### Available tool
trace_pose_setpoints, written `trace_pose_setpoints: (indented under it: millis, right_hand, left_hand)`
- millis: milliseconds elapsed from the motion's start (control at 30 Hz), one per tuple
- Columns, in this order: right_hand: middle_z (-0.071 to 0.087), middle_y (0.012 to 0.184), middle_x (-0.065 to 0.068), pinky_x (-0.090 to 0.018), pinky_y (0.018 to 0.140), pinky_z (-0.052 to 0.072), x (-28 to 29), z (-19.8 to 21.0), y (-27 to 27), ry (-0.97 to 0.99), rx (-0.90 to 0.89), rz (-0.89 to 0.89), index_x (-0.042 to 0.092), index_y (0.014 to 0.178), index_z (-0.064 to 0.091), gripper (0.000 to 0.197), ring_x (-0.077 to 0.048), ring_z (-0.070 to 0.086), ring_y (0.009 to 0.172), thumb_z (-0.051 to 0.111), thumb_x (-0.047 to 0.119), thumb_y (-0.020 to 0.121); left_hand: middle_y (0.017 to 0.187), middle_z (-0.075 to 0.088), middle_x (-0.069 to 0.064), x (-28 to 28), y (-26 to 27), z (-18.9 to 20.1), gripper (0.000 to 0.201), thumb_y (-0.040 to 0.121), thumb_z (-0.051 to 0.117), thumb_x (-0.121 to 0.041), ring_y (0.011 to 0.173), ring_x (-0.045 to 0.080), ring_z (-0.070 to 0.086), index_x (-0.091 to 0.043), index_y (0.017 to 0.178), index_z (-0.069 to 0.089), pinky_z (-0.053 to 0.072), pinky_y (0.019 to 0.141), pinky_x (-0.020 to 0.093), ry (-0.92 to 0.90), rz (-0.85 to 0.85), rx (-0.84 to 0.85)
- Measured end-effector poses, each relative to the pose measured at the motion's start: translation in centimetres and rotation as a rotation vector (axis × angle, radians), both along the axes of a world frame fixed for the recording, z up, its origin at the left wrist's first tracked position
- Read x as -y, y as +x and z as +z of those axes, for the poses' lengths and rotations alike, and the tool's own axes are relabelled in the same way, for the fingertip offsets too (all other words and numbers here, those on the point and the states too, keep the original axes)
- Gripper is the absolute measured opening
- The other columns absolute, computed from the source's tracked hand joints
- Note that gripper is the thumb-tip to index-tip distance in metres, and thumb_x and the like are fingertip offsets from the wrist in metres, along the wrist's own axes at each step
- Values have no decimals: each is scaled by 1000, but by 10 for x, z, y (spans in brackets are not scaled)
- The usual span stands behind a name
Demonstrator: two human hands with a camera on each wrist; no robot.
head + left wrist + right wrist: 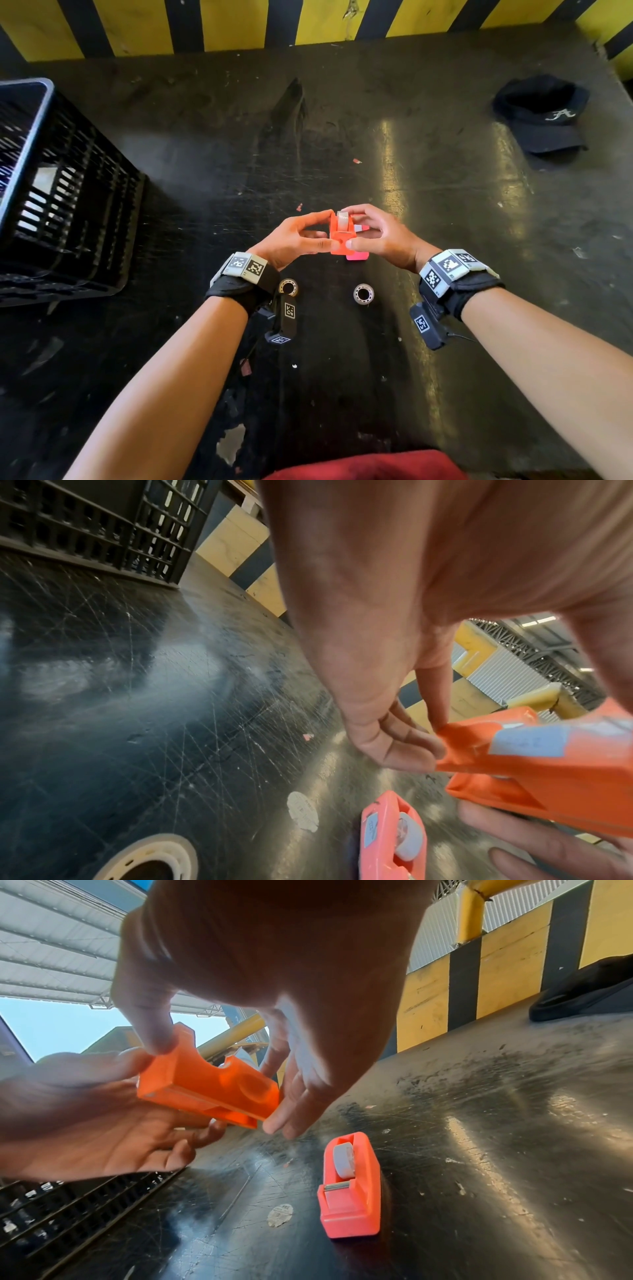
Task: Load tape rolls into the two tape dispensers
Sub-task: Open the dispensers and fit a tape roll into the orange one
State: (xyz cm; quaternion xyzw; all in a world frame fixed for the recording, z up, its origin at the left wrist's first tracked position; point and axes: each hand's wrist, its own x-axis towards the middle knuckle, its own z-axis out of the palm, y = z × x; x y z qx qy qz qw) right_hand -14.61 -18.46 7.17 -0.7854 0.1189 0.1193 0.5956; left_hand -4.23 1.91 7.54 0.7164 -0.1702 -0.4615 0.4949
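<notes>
A black slatted plastic crate (61,192) is sitting at the left on the scratched dark table (445,212). A black cap (544,116) with a white letter is lying at the far right, and a yellow-and-black striped wall (239,24) is running behind the table.

We see a smooth orange plastic dispenser (209,1088), and a glossier pink-orange plastic one (349,1191) holding a matt whitish tape roll (343,1160). The dark tabletop (445,212) looks scratched, worn, faintly shiny. The crate (68,192) is black plastic lattice; the cap (544,116) is matt cloth.
</notes>
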Motion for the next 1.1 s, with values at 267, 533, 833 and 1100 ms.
trace_pose_setpoints:
  millis: [267,533,833,1100]
  right_hand:
    - [60,144,-5,-52,108,52,-6,-6,-3,22,2,-17,32,146,43,98,-25,69,121,87,45,59]
    - [55,151,-5,-51,110,51,-8,-8,-6,-18,11,-12,36,147,40,104,-26,63,129,90,45,56]
    - [55,149,-5,-51,112,49,-7,-10,-7,-64,1,33,36,148,38,106,-25,57,137,88,43,56]
    - [48,155,-13,-50,108,53,-5,-8,-4,-103,-4,61,35,150,35,111,-25,64,127,87,48,53]
  left_hand:
    - [130,70,3,9,0,11,51,94,69,-36,113,14,70,-25,141,54,59,96,43,-29,142,289]
    - [112,76,-2,19,-6,17,31,88,77,-23,88,7,77,-24,118,69,64,79,29,50,84,524]
    - [104,77,-3,25,-6,17,16,90,74,-27,90,7,74,-25,106,72,64,81,30,126,62,628]
    - [106,76,-1,23,-2,20,10,92,72,-27,99,13,74,-21,100,70,62,87,35,139,-6,549]
